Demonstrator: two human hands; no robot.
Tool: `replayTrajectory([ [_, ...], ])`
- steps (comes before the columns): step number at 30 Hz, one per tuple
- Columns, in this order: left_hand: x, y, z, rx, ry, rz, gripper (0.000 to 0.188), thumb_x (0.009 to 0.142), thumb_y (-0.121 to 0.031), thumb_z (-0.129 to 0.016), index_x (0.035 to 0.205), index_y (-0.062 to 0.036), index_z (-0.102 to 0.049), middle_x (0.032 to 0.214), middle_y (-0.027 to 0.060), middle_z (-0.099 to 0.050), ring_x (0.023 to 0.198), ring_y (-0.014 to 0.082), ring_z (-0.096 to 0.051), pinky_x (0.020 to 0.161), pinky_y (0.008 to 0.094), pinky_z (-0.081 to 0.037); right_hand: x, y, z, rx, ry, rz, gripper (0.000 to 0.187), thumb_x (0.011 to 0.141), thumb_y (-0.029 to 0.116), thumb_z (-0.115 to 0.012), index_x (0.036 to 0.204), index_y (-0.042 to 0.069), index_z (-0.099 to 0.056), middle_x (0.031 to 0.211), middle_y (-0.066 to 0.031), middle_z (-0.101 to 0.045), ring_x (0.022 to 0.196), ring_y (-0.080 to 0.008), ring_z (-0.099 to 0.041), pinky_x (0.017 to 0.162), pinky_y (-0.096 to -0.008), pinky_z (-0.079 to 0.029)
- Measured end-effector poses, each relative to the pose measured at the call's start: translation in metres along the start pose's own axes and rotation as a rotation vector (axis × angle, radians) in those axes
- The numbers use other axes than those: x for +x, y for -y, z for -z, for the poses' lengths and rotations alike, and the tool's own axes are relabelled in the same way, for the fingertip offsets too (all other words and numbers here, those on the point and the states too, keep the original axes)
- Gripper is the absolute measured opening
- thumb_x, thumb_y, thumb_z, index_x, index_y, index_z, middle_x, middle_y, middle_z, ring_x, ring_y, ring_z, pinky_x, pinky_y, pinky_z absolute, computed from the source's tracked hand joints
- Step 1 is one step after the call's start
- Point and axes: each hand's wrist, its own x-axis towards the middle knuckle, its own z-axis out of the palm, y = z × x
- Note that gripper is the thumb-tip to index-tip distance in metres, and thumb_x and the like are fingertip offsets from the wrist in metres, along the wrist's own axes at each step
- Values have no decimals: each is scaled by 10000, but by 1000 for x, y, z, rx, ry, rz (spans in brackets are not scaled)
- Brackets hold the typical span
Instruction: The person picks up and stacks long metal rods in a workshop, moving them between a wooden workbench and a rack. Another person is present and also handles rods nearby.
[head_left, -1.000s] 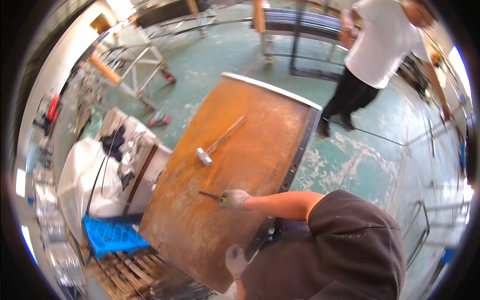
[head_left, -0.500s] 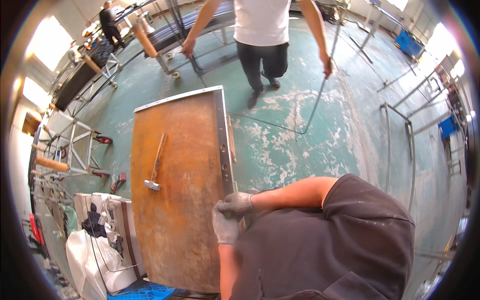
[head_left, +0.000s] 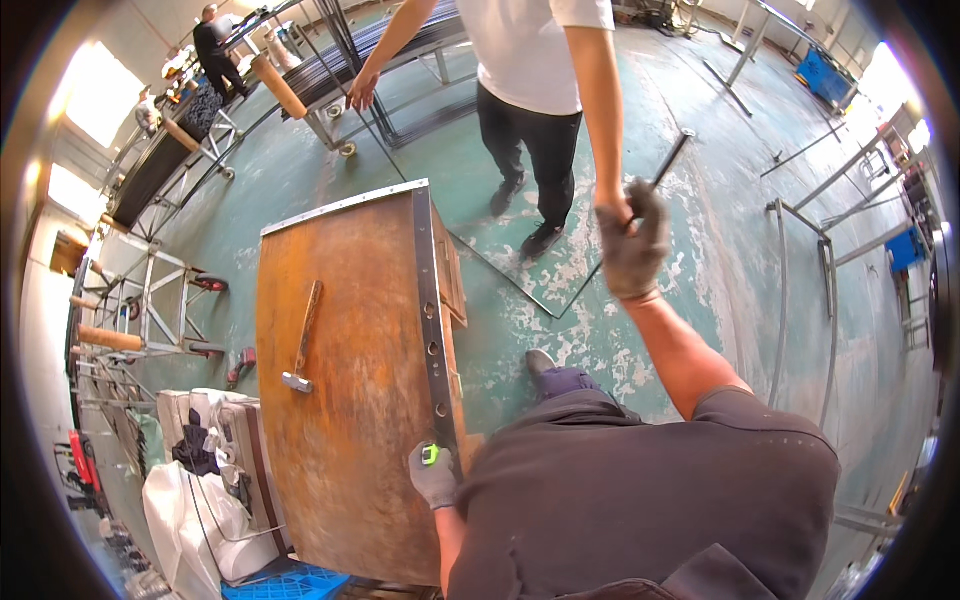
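Green tape measure (head_left: 430, 455) sits in the left hand (head_left: 434, 482), fingers curled round it, at the bench (head_left: 350, 460) edge. Right hand (head_left: 637, 245) grips a bent rod (head_left: 671, 160). Hammer (head_left: 305, 345) lies on the bench; a co-worker (head_left: 525, 60) blocks the floor past its far corner.

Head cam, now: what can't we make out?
Head view:
Whether the right hand grips the dark rod: blurred, overlapping the co-worker's hand.
Exact details of the green tool in the left hand: too small.
Blue crate: cut off by lower edge.
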Motion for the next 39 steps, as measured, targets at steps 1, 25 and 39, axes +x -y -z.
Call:
replayTrajectory([
  [1, -5, -5, -2, -42, -35, 55, 436, 843, 51, -729, 1265, 27, -623, 1002, 64, -666, 733, 131, -634, 615, 277, -528, 21, 10, 10, -184, -29, 161, 641, 850, 132, -909, 1388, 2, -587, 1193, -114, -635, 1033, -221, -630, 931, -361, -543],
  [25, 71, -20, -32, 609, -209, -89, 349, 809, -97, -770, 1129, 22, -698, 997, 169, -741, 908, 301, -719, 867, 407, -567, 41, 26, -11, 713, 492, -557, 192, 977, 129, -611, 982, 22, -770, 763, 55, -611, 701, -39, -513, 635, -225, -403],
  [39, 79, -20, -55, 743, -390, -84, 347, 779, -144, -768, 1088, 5, -715, 1039, 246, -740, 1014, 419, -718, 941, 501, -556, 146, 12, -18, 859, 180, -433, 479, 1078, 489, -616, 886, 50, -626, 715, 2, -511, 543, -71, -367, 498, -268, -273],
])
